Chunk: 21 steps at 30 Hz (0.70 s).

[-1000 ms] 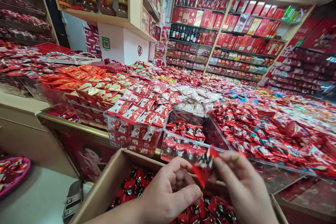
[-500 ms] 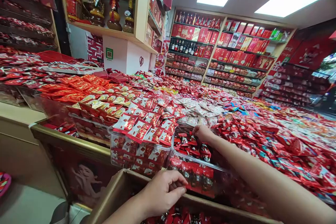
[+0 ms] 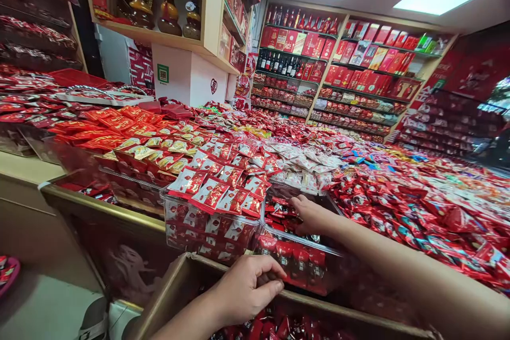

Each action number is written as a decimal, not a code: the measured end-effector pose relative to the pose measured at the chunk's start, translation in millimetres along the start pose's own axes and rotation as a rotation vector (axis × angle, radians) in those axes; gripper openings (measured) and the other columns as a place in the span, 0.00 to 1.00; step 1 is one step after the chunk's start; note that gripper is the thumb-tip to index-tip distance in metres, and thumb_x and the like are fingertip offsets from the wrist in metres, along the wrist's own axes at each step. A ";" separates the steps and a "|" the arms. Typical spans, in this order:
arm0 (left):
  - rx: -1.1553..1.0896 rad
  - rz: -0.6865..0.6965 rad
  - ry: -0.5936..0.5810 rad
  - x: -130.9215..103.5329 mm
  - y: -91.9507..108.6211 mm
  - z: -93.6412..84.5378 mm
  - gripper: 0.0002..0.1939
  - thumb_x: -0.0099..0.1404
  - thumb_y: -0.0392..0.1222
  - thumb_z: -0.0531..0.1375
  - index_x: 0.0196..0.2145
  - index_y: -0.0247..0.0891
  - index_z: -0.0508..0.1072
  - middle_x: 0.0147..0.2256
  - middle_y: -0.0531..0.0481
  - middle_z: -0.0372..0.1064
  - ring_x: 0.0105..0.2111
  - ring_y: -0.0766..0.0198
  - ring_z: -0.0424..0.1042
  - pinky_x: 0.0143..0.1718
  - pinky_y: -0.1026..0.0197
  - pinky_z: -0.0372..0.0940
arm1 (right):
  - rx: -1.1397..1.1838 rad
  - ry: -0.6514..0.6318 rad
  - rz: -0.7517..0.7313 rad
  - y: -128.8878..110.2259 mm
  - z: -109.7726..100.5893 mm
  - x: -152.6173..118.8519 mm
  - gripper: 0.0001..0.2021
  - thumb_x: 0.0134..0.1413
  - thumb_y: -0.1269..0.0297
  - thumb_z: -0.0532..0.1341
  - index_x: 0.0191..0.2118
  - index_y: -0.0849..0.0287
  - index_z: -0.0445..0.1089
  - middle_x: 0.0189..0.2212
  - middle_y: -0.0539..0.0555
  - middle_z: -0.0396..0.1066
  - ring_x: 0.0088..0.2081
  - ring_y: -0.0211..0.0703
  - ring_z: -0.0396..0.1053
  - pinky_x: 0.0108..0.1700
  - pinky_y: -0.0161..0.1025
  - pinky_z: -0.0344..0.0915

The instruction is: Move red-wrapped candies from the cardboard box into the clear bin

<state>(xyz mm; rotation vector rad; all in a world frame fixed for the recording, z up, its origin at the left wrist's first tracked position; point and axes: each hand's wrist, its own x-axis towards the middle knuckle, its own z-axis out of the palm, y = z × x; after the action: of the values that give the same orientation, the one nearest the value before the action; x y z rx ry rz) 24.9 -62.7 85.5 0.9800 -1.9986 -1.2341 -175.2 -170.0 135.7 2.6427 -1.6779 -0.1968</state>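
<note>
My right hand (image 3: 313,216) reaches into a clear plastic bin (image 3: 295,236) of red wrapped candies (image 3: 278,207). Its visible fingers are apart over the candies, with some fingertips hidden. Above the near rim of a cardboard box (image 3: 181,276), my left hand (image 3: 253,284) hovers with its fingers loosely curled. A gap shows between its thumb and forefinger, and I see nothing held. More red wrapped candies (image 3: 287,326) lie inside the box. Left of my right hand, another clear bin (image 3: 211,223) is heaped with red-and-white packets (image 3: 209,194).
White packets (image 3: 305,162) lie just behind the bin, and a broad heap of red packets (image 3: 382,207) spreads to the right. A gold-edged panel (image 3: 107,210) stands at the left. Stocked shelves (image 3: 319,85) line the back wall.
My right hand has gone slightly lower into the bin, its fingers spread more over the candies. My left hand stays nearly in place. The camera view has shifted a little.
</note>
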 end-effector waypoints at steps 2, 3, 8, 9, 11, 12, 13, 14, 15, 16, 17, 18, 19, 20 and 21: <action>-0.008 0.001 -0.003 -0.2 0.3 0.0 0.10 0.56 0.42 0.54 0.34 0.35 0.71 0.23 0.54 0.63 0.23 0.70 0.58 0.25 0.69 0.54 | -0.055 0.013 -0.030 3.9 1.0 4.0 0.23 0.38 0.74 0.59 0.46 0.67 0.59 0.41 0.62 0.61 0.42 0.49 0.62 0.43 0.39 0.58; -0.011 0.001 -0.007 -0.2 0.2 0.0 0.10 0.56 0.42 0.54 0.33 0.35 0.71 0.23 0.54 0.63 0.23 0.71 0.57 0.24 0.69 0.54 | -0.079 0.018 -0.043 6.3 0.7 6.1 0.20 0.40 0.77 0.57 0.44 0.66 0.61 0.40 0.62 0.62 0.42 0.48 0.62 0.42 0.38 0.58; -0.017 0.007 -0.014 0.2 -2.4 0.5 0.10 0.57 0.42 0.54 0.33 0.35 0.71 0.23 0.54 0.62 0.24 0.70 0.58 0.25 0.69 0.54 | -0.147 0.018 -0.072 16.3 -3.0 11.1 0.12 0.46 0.80 0.50 0.38 0.66 0.65 0.36 0.62 0.65 0.38 0.46 0.65 0.39 0.35 0.58; -0.020 0.007 -0.014 0.3 -3.0 0.7 0.10 0.57 0.42 0.54 0.33 0.35 0.71 0.23 0.54 0.62 0.24 0.70 0.58 0.25 0.69 0.54 | -0.154 0.015 -0.074 17.4 -3.8 11.1 0.12 0.46 0.80 0.50 0.37 0.66 0.65 0.35 0.62 0.66 0.38 0.46 0.65 0.38 0.35 0.58; -0.022 0.008 -0.018 0.5 -3.7 0.9 0.10 0.57 0.42 0.54 0.33 0.35 0.71 0.23 0.54 0.62 0.23 0.71 0.57 0.25 0.69 0.53 | -0.161 0.012 -0.078 18.8 -5.7 11.1 0.14 0.45 0.81 0.50 0.38 0.67 0.66 0.35 0.62 0.67 0.38 0.47 0.65 0.38 0.35 0.58; -0.023 0.007 -0.020 0.6 -3.8 1.0 0.10 0.57 0.42 0.54 0.33 0.35 0.70 0.23 0.54 0.61 0.23 0.71 0.57 0.25 0.69 0.53 | -0.161 0.012 -0.081 19.0 -6.8 11.5 0.14 0.44 0.81 0.50 0.38 0.67 0.66 0.35 0.62 0.68 0.39 0.47 0.65 0.38 0.36 0.58; -0.024 0.004 -0.022 0.8 -3.7 0.9 0.10 0.57 0.42 0.54 0.33 0.35 0.70 0.23 0.54 0.61 0.23 0.70 0.57 0.25 0.69 0.53 | -0.159 0.014 -0.084 18.9 -8.0 12.2 0.15 0.44 0.81 0.51 0.39 0.66 0.66 0.36 0.62 0.68 0.39 0.48 0.65 0.38 0.36 0.58; -0.024 0.002 -0.024 1.0 -3.4 0.8 0.10 0.57 0.43 0.54 0.33 0.34 0.70 0.22 0.54 0.61 0.23 0.70 0.56 0.24 0.69 0.53 | -0.154 0.015 -0.092 18.2 -9.0 13.2 0.17 0.43 0.81 0.51 0.40 0.66 0.66 0.37 0.62 0.68 0.40 0.48 0.65 0.39 0.37 0.58; -0.023 0.000 -0.028 1.2 -3.0 0.6 0.10 0.57 0.43 0.54 0.34 0.34 0.70 0.22 0.54 0.61 0.23 0.70 0.56 0.24 0.69 0.53 | -0.147 0.014 -0.106 17.2 -9.9 14.4 0.19 0.42 0.81 0.51 0.42 0.65 0.66 0.39 0.62 0.68 0.42 0.48 0.64 0.41 0.37 0.57; -0.022 -0.001 -0.030 1.3 -2.5 0.4 0.10 0.57 0.42 0.54 0.34 0.34 0.70 0.22 0.54 0.61 0.23 0.70 0.57 0.24 0.68 0.53 | -0.137 0.011 -0.124 15.6 -10.6 15.8 0.21 0.42 0.81 0.52 0.45 0.64 0.65 0.41 0.61 0.67 0.44 0.47 0.63 0.43 0.37 0.57; -0.021 -0.003 -0.029 1.5 -1.9 0.2 0.10 0.57 0.42 0.54 0.34 0.34 0.70 0.22 0.54 0.61 0.23 0.70 0.57 0.24 0.68 0.53 | -0.127 0.008 -0.144 13.7 -10.9 17.2 0.23 0.41 0.81 0.53 0.48 0.62 0.64 0.45 0.60 0.66 0.46 0.47 0.62 0.45 0.38 0.55; -0.018 -0.004 -0.027 1.6 -1.2 0.0 0.10 0.57 0.42 0.54 0.34 0.34 0.70 0.23 0.54 0.62 0.23 0.70 0.57 0.25 0.68 0.53 | -0.117 0.003 -0.161 11.5 -10.9 18.6 0.26 0.41 0.80 0.53 0.50 0.61 0.62 0.48 0.59 0.64 0.48 0.47 0.60 0.47 0.38 0.54; -0.014 -0.004 -0.024 1.6 -0.4 -0.1 0.10 0.56 0.42 0.55 0.33 0.34 0.71 0.23 0.54 0.62 0.23 0.70 0.58 0.25 0.68 0.54 | -0.107 -0.003 -0.174 9.2 -10.6 19.8 0.28 0.41 0.80 0.54 0.52 0.59 0.60 0.50 0.57 0.62 0.49 0.47 0.59 0.48 0.38 0.53; -0.009 -0.003 -0.020 1.6 0.4 -0.3 0.10 0.56 0.42 0.55 0.33 0.34 0.71 0.24 0.54 0.63 0.24 0.70 0.58 0.26 0.68 0.54 | -0.097 -0.009 -0.179 7.0 -10.1 20.9 0.29 0.41 0.79 0.55 0.53 0.58 0.59 0.52 0.57 0.60 0.50 0.47 0.58 0.49 0.39 0.53; -0.007 -0.002 -0.016 1.7 1.3 -0.3 0.10 0.56 0.42 0.55 0.33 0.34 0.71 0.24 0.53 0.63 0.24 0.70 0.58 0.26 0.68 0.54 | -0.088 -0.017 -0.178 5.0 -9.5 21.9 0.30 0.41 0.78 0.55 0.54 0.57 0.58 0.52 0.56 0.60 0.50 0.48 0.58 0.49 0.39 0.53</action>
<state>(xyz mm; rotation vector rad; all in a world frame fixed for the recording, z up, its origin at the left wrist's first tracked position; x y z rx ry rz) 23.9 -63.9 86.9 0.9718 -2.0051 -1.2528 -169.4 -192.5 143.2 2.7299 -1.4024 -0.2883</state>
